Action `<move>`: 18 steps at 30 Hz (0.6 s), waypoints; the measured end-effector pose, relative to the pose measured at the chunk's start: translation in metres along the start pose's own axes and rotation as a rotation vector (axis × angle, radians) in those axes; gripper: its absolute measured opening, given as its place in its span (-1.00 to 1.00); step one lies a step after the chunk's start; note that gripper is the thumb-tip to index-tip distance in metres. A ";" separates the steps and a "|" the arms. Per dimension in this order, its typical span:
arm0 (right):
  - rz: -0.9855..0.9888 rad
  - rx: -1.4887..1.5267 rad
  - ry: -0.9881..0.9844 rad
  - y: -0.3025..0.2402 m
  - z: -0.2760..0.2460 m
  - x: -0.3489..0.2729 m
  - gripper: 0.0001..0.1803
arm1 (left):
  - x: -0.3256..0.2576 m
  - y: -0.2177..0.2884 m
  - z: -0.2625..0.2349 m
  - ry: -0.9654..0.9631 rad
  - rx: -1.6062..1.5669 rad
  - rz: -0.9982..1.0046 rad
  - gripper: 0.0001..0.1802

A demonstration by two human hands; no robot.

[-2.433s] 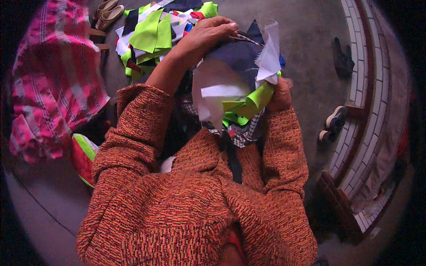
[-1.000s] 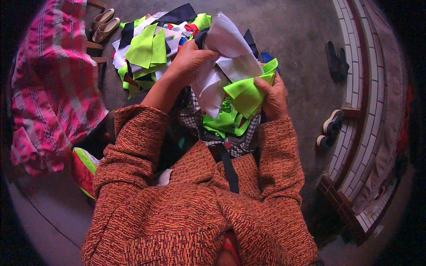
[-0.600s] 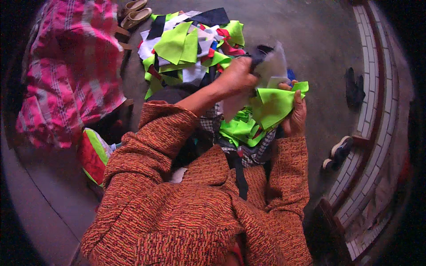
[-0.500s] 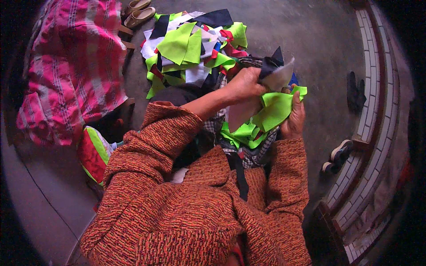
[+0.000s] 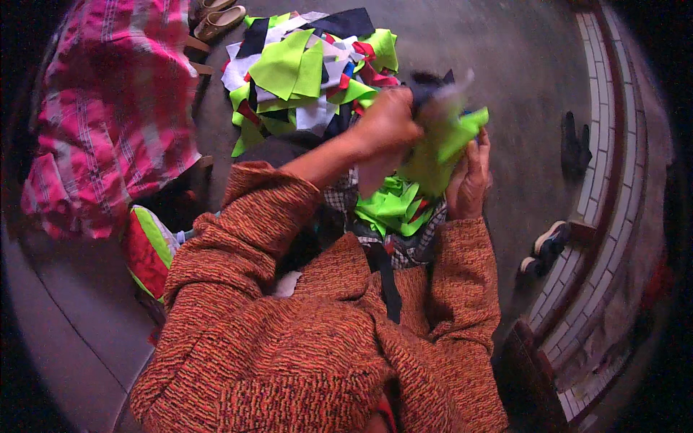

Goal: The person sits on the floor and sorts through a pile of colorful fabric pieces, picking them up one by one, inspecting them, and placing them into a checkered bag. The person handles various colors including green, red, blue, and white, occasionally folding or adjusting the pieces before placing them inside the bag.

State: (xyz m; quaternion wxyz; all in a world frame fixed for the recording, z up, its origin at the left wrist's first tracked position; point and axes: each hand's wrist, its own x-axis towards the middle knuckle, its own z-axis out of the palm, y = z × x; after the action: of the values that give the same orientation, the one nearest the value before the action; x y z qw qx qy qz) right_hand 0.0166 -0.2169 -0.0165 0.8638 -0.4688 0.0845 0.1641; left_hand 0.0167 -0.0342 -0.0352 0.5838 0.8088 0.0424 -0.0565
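- Lime scrap [image 5: 442, 151]: beside right hand [image 5: 471, 173]; likely light, limp; best held by an edge.
- Left hand [image 5: 390, 126]: grip pinching pale cloth [image 5: 375, 177].
- Right: blurred, can't tell grip.

Scrap heap [image 5: 289, 68] on flr [image 5: 505, 58], far, L of ctr. Draped cloth [image 5: 115, 130] at L; sandals [image 5: 219, 23] far, btwn it & heap. Nearer, abt ctr: loose scraps [image 5: 392, 208] in container [image 5: 422, 244]; held cloth [image 5: 437, 155] above, btwn L hand [image 5: 386, 126] & R hand [image 5: 469, 180]. Ledge [image 5: 600, 130] along R; shoes [image 5: 554, 242] just L of it.
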 end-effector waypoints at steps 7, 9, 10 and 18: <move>0.016 -0.047 0.099 -0.006 -0.026 0.006 -0.49 | 0.000 -0.005 -0.136 0.282 0.054 -0.080 -0.60; 0.021 -0.113 0.136 -0.009 -0.022 0.006 -0.50 | -0.010 -0.008 -0.167 0.211 0.048 0.007 -0.59; 0.011 -0.151 0.159 -0.010 -0.023 0.005 -0.53 | -0.004 -0.007 -0.183 0.251 0.797 -0.486 -0.54; 0.212 -0.483 0.197 0.017 -0.038 0.013 -0.65 | -0.028 0.024 -0.150 0.492 0.739 0.034 -0.62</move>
State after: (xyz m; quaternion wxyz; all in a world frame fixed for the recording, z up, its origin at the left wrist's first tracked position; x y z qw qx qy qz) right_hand 0.0227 -0.2376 -0.0549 0.6927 -0.6633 0.1750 0.2228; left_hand -0.0014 0.1007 0.0377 0.2287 0.9532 0.1438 0.1361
